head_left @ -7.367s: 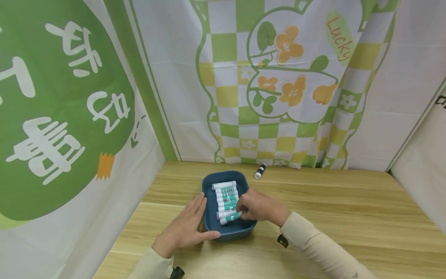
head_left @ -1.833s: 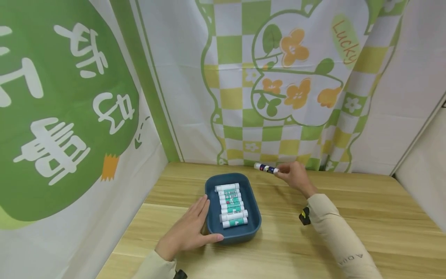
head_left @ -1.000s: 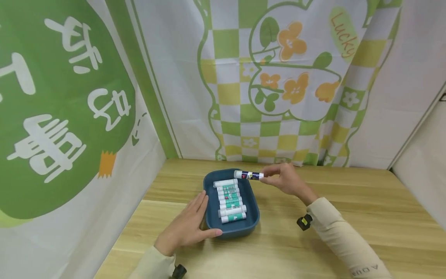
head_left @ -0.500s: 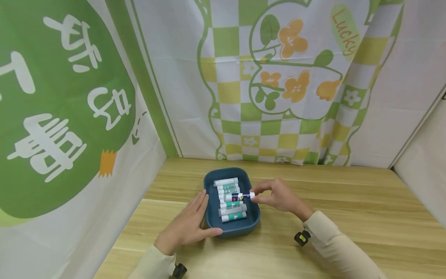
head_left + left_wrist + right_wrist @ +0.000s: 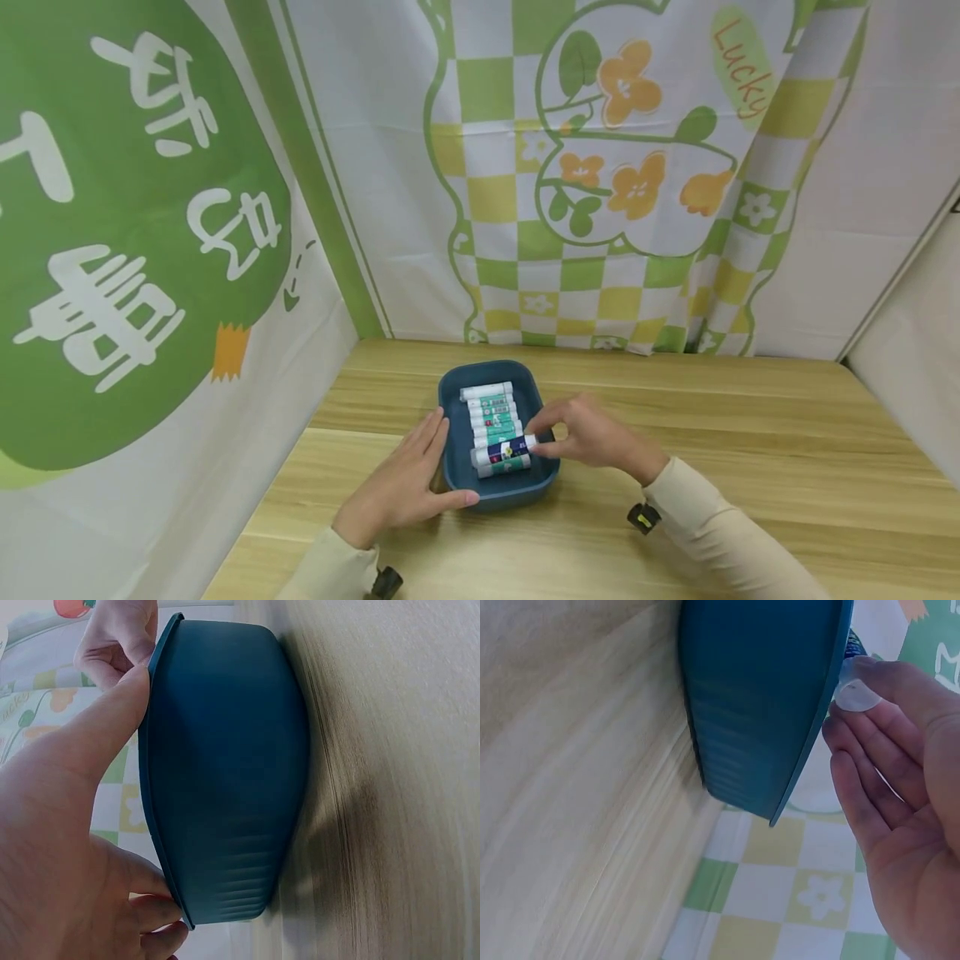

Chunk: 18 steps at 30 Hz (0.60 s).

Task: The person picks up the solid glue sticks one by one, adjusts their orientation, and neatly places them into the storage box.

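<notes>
A navy-labelled glue stick (image 5: 508, 451) with white ends is pinched by its right end between the thumb and fingers of my right hand (image 5: 588, 433). It lies low over the near end of a row of white glue sticks with green labels (image 5: 495, 417) inside the dark blue bin (image 5: 504, 503). Whether it touches them I cannot tell. My left hand (image 5: 401, 482) rests against the bin's left and near rim, thumb extended along the near edge. In the right wrist view, the stick's pale round end (image 5: 857, 696) shows just beyond the rim.
The bin stands on a wooden table (image 5: 712, 467). A printed cloth (image 5: 585, 275) hangs behind the table's back edge. A green and white cloth wall (image 5: 150, 333) rises at the left.
My right hand has let go of a green-labelled glue stick in the bin, picked up the navy one from the table's back edge, and carried it over the row. My left hand stays put.
</notes>
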Available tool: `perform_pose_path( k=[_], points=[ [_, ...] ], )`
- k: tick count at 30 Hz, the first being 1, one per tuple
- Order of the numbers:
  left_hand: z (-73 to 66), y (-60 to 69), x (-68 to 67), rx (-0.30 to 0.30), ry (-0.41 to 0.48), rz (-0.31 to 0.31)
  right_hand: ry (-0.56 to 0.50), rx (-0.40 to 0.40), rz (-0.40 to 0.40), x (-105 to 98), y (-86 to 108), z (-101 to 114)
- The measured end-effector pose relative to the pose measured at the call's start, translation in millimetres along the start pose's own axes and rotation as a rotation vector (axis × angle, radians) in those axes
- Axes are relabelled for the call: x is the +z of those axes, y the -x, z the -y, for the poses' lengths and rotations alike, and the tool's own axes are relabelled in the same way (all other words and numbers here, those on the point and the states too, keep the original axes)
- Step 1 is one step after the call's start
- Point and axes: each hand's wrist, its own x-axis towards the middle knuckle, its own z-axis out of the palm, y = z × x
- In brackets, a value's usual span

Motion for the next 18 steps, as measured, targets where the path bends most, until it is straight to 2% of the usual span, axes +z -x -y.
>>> perform_pose_path(
  k=[6, 18],
  points=[
    [0.8, -0.4, 0.3, 0.010, -0.007, -0.004, 0.034, -0.053, 0.052, 6.6, -1.3, 4.8],
    [1.1, 0.6, 0.8, 0.010, -0.006, -0.008, 0.034, -0.063, 0.103, 16.4, -6.2, 4.8]
  ],
)
